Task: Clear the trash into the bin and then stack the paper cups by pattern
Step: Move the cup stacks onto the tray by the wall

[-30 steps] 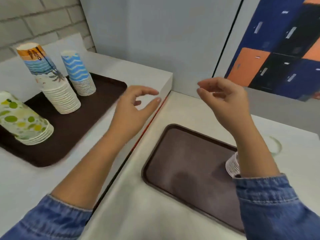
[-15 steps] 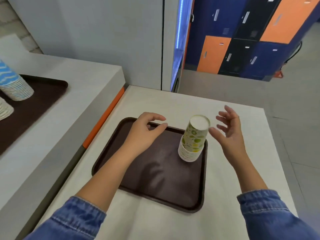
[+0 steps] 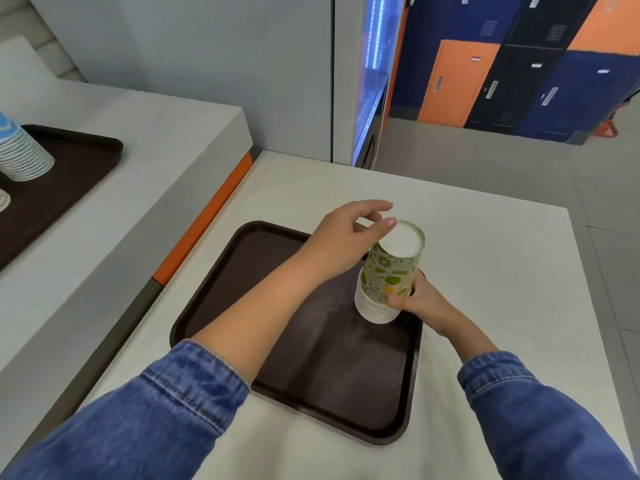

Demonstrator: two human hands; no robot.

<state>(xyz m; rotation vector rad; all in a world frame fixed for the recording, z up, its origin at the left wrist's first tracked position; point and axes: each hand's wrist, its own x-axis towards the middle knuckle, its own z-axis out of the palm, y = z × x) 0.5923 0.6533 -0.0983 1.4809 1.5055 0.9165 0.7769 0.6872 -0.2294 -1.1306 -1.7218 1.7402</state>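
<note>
- The right hand point(image 3: 414, 301) gripped the lower part of the stack of lime-patterned cups point(image 3: 389, 271), thumb on the near side and fingers wrapped behind it.
- The left hand point(image 3: 341, 242) hovered at the top of the stack from its 10 o'clock side, fingers bent with a narrow gap between thumb and forefinger and nothing held. The thumb tip lay at the edge of the upturned white base; contact could not be confirmed.
- The stack stood upside down, leaning slightly, toward 2 o'clock on the brown tray point(image 3: 277, 271).
- The tray lay flat on the white desk point(image 3: 485, 271).
- At 9 o'clock in the view, a second brown tray point(image 3: 69, 174) sat on a raised desk point(image 3: 156, 140) and carried a stack of blue wave cups point(image 3: 24, 157).
- Both forearms wore denim sleeves point(image 3: 536, 410).
</note>
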